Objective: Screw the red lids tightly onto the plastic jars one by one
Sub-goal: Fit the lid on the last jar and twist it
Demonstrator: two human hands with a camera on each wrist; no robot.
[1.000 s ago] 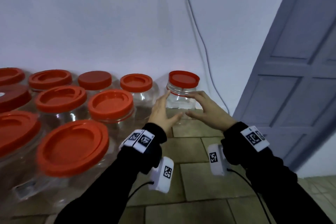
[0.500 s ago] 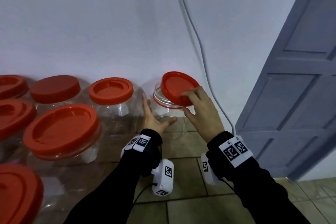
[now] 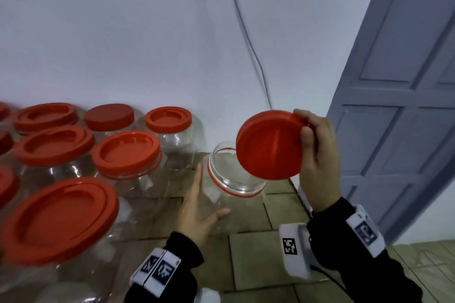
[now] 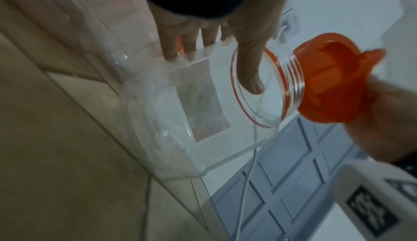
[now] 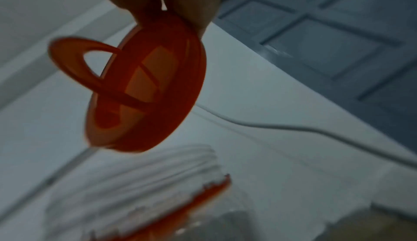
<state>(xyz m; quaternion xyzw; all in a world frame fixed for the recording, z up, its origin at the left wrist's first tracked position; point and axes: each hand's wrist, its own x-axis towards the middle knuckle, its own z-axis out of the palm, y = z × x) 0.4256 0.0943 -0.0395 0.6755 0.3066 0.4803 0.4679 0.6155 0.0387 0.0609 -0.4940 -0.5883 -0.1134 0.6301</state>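
A clear plastic jar (image 3: pixel 234 179) stands on the tiled floor by the wall, tipped toward me, its threaded mouth uncovered. My left hand (image 3: pixel 208 194) holds its left side, fingers along the far wall and thumb across the near shoulder (image 4: pixel 250 70). My right hand (image 3: pixel 304 125) pinches the rim of a red lid (image 3: pixel 268 145), which hangs tilted just above and right of the mouth. In the right wrist view the lid (image 5: pixel 153 88) shows its underside and a loop handle, with the jar mouth (image 5: pixel 146 182) blurred below it. The left wrist view shows the lid (image 4: pixel 334 84) just off the jar's threads (image 4: pixel 293 84).
Several larger clear jars with red lids (image 3: pixel 125 152) crowd the floor to the left, close to my left arm. A white cable (image 3: pixel 248 39) runs down the wall behind the jar. A grey-blue panelled door (image 3: pixel 398 106) stands at the right. Bare floor tiles (image 3: pixel 253 258) lie between my arms.
My right hand has lifted the red lid off the jar mouth, up and to the right. The left hand has closed onto the jar's side and the jar now tips toward me.
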